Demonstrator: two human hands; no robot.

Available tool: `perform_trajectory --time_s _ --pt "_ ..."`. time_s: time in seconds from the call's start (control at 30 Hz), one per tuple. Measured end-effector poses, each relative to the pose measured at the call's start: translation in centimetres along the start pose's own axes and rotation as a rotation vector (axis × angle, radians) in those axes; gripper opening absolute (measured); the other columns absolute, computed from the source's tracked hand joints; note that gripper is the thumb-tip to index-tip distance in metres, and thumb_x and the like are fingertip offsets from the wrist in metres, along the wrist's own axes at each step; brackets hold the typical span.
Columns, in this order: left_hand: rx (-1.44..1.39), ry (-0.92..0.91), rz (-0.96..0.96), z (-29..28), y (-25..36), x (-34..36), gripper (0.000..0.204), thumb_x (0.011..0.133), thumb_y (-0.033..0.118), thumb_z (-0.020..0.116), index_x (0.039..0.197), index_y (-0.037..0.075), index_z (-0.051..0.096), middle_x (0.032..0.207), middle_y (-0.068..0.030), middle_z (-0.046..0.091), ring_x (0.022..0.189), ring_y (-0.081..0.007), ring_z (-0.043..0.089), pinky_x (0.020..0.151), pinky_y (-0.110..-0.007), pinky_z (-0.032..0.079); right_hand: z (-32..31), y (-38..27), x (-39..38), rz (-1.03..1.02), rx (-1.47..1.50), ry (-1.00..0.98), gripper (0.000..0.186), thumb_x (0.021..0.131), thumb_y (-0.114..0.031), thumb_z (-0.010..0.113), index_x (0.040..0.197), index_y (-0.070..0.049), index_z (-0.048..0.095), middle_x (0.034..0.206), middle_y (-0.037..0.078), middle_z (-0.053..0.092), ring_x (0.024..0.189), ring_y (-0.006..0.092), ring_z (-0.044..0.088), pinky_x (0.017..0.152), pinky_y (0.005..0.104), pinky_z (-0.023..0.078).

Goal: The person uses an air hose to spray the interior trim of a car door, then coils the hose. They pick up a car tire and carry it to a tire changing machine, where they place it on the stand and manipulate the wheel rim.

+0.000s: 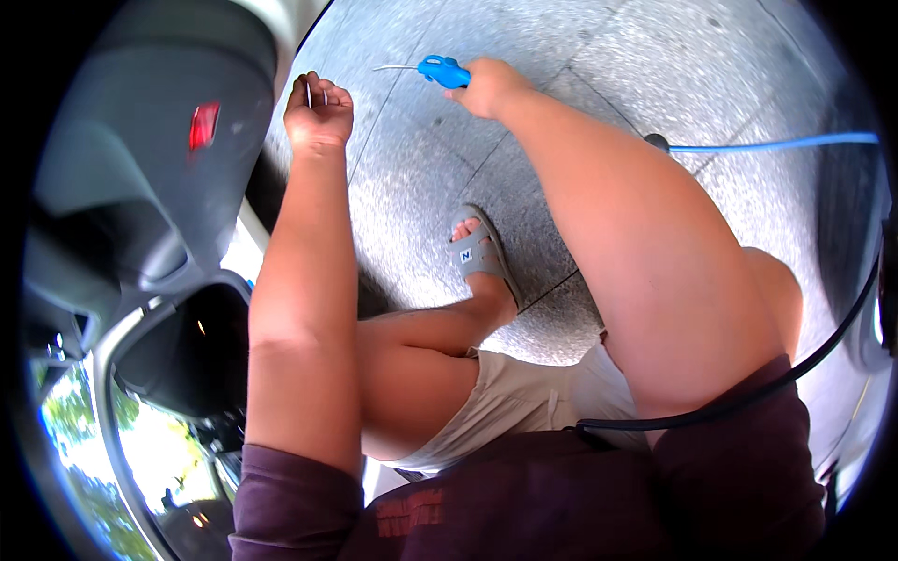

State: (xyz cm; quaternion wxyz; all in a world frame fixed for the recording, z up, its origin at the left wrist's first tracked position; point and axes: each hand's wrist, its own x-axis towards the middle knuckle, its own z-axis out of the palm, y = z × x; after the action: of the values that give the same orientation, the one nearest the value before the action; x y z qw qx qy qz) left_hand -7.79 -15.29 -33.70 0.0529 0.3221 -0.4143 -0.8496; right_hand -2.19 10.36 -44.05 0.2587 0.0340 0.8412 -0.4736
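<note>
My right hand (pixel 496 89) is wrapped round the handle of a blue air blow gun (pixel 443 70). Its thin bent metal nozzle (pixel 397 66) points left, toward my left hand, without touching it. With the palm turned up, my left hand (pixel 320 112) is raised beside a dark grey car door panel (pixel 178 140). Its fingers are loosely bent and apart, and I see nothing held in them. A blue hose (pixel 776 143) with a dark fitting comes in from the right and meets the edge of my right forearm; whether it joins the gun is hidden.
The door panel with a red reflector (pixel 203 126) stands open on the left. Grey paving (pixel 412 187) lies below, where my sandalled foot (pixel 482 248) rests. A black cable (pixel 730 409) runs from my waist to the right.
</note>
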Motion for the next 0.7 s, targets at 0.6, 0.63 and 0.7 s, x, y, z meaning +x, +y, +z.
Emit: perform_trajectory --time_s 0.6,0.63,0.7 --pt "0.35 0.284 0.128 -28.5 18.3 4.7 0.016 0.105 0.014 0.05 0.109 0.005 0.063 0.097 -0.0068 0.072 0.075 -0.0161 0.065 0.063 -0.03 0.053 17.7 -15.3 -3.3 -0.489 -0.591 -0.249 0.027 0.094 -0.029 0.07 0.11 -0.008 0.071 0.104 0.02 0.073 0.099 0.0398 0.07 0.083 0.0512 0.054" --pt "0.375 0.261 0.185 -30.1 19.5 5.4 0.018 0.105 0.016 0.051 0.114 0.005 0.063 0.1 -0.0074 0.074 0.077 -0.0157 0.065 0.062 -0.028 0.054 19.0 -17.6 -5.0 -0.52 -0.603 -0.268 0.027 0.094 -0.029 0.07 0.11 -0.007 0.07 0.104 0.022 0.072 0.098 0.0412 0.069 0.083 0.0511 0.054" --pt "0.29 0.216 0.209 -30.7 20.3 6.3 0.019 0.107 0.022 0.052 0.119 0.009 0.059 0.111 -0.0037 0.072 0.091 -0.0158 0.066 0.079 -0.029 0.053 22.0 -17.7 -6.0 -0.584 -0.538 -0.264 0.029 0.094 -0.027 0.07 0.11 -0.004 0.066 0.098 0.025 0.07 0.094 0.0462 0.066 0.079 0.0505 0.052"
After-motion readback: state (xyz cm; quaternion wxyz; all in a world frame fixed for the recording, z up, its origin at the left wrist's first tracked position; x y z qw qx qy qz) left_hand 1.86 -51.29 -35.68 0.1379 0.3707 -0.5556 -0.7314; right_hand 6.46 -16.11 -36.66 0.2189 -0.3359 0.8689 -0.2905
